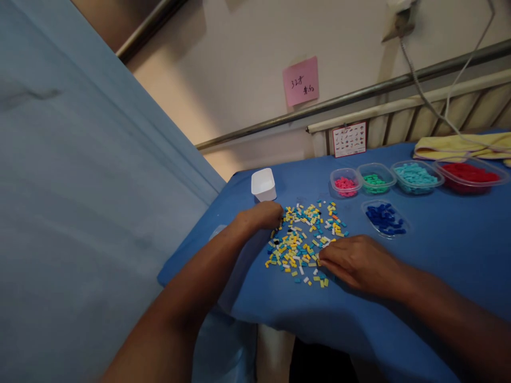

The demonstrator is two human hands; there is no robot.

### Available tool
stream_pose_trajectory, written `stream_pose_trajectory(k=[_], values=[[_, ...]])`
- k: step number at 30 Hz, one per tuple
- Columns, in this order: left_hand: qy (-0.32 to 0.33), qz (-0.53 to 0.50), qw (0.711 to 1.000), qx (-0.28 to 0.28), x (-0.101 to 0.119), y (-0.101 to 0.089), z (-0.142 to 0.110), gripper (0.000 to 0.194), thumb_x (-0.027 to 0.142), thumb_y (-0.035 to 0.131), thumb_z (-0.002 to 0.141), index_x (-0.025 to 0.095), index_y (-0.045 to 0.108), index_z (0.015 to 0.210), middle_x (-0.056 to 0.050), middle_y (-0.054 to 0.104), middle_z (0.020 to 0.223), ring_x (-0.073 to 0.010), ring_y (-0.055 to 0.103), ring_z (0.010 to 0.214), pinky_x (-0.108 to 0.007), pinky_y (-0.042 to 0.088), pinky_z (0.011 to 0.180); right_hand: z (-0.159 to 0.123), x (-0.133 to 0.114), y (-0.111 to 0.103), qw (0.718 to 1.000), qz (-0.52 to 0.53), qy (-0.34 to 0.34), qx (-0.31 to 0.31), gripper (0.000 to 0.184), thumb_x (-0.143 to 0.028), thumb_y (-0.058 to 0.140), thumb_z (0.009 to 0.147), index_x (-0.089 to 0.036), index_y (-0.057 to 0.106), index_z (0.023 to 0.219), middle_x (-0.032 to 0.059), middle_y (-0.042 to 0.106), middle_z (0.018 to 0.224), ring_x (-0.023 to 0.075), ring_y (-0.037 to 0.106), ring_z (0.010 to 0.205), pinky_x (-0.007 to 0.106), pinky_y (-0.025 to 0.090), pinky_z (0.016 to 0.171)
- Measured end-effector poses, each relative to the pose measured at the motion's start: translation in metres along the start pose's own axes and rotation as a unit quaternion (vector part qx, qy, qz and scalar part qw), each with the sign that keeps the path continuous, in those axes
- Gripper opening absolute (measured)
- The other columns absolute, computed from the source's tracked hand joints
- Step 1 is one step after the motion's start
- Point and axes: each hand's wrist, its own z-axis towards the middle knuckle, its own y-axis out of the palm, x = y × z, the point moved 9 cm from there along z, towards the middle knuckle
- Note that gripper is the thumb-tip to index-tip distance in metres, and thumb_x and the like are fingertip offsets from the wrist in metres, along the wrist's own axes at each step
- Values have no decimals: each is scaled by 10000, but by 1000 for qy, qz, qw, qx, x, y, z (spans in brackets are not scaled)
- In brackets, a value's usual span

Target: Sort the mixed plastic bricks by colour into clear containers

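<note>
Small coloured pieces [293, 240] lie spread thin on the blue cloth [459, 239] — presumably so each stays reachable. The 2 hands are apart: the left hand [263, 214] at the spread's left edge, fingers curled, the right hand [355, 259] at its right, fingertips bunched; whether either grips a piece, I can't tell from here. Past the spread's far right stand 4 clear tubs [394, 181], 1 colour apiece — likely set back to leave the arms room.

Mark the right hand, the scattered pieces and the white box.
Right hand [356, 260], head view: back of the hand.
Scattered pieces [294, 239], head view: yellow ones mid-spread.
White box [266, 194], head view: near outer wall.
</note>
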Motion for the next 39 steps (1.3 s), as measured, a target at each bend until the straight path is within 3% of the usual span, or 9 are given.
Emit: stream_pose_trajectory(k=[5,9,14,20,23,27,30,34,39], values=[[3,-32,999,13,-11,-6,-4,233,229,626,868,163,830,961,-94,808,906,-209,699,758,-286,443,665,3,-8,-2,1000,-7,-10,18,273,-299,496,1126,-210,677,941,15,738,868,169,668,776,344,401,714],[19,-170,982,84,2,-28,8,269,307,600,927,143,798,1004,-45,777,863,-167,664,752,-254,432,655,7,-30,2,999,-6,-49,20,242,-274,517,1108,-219,655,918,-5,728,846,156,650,746,339,382,683],[121,-338,925,121,76,-58,39,282,387,638,938,133,759,959,-10,698,796,-138,583,715,-249,429,663,10,-49,6,995,-17,-90,29,268,-295,497,1111,-218,648,904,-7,732,822,152,638,699,344,370,646],[233,-343,904,101,172,-79,78,158,255,663,922,125,753,926,-3,694,808,-128,578,735,-246,426,697,9,-40,-5,996,-9,-74,52,273,-312,515,1106,-207,671,908,-5,743,814,150,638,691,329,404,661],[253,-329,903,107,198,-82,94,146,226,666,934,116,760,946,-20,721,836,-139,611,760,-250,431,701,10,-39,-9,995,-21,-78,66,279,-315,525,1097,-209,678,889,-5,739,792,151,626,665,335,377,620],[259,-325,903,111,212,-82,105,142,227,680,930,127,771,970,-35,750,872,-158,643,777,-265,454,714,12,-37,-10,994,-25,-78,67,262,-319,550,1082,-207,674,880,-8,737,773,144,620,639,333,347,596],[264,-346,888,148,197,-92,93,179,257,673,938,130,771,1017,-43,760,918,-165,651,806,-274,470,739,10,-34,-14,995,-19,-73,67,247,-315,558,1083,-210,661,885,-12,731,783,142,627,658,330,366,620],[205,-372,884,194,130,-95,50,259,350,640,972,142,779,1040,-34,749,884,-161,641,801,-272,476,744,4,-37,-16,995,-3,-73,62,227,-301,545,1096,-215,659,919,-2,736,836,150,647,720,328,403,677],[47,-347,923,157,21,-46,-29,240,349,669,913,155,794,980,-36,759,851,-165,648,775,-268,469,710,-5,-72,4,991,33,-126,32,227,-326,598,1050,-226,651,853,-14,719,767,158,627,653,340,367,619]])
